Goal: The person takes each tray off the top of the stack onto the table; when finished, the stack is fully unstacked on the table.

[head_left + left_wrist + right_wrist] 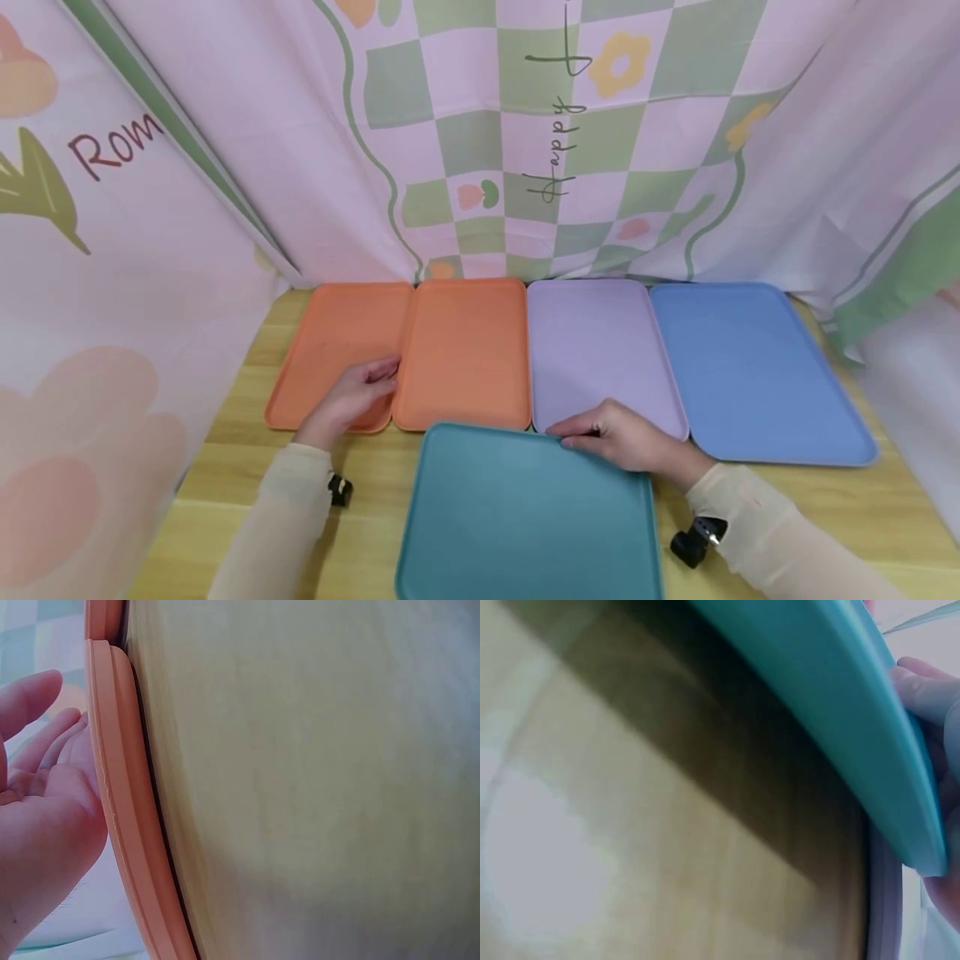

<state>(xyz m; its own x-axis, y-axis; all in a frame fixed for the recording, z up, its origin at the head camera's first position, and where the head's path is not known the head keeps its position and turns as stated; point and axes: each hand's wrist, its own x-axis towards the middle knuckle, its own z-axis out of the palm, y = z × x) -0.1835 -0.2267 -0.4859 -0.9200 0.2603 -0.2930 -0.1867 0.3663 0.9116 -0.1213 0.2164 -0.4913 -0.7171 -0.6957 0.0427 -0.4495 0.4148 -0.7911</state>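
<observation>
Over the right part of the leftmost orange tray (337, 333) lies my left hand (352, 400), fingers extended, fingertips near the seam with the second orange tray (465, 358). In the left wrist view that hand (45, 787) is beside an orange rim (127, 795), thumb apart from the fingers. My right hand (615, 433) pinches the far rim of a teal tray (525, 517), right of its middle. The teal tray (840, 720) is tilted up off the table in the right wrist view, casting a shadow, partly covered by the right hand (937, 727).
A lilac tray (600, 350) and a larger blue tray (757, 375) continue the row to the right. All rest on a wooden table (225, 475). Printed cloth (465, 108) hangs behind the row and down both sides. A dark device sits on each wrist.
</observation>
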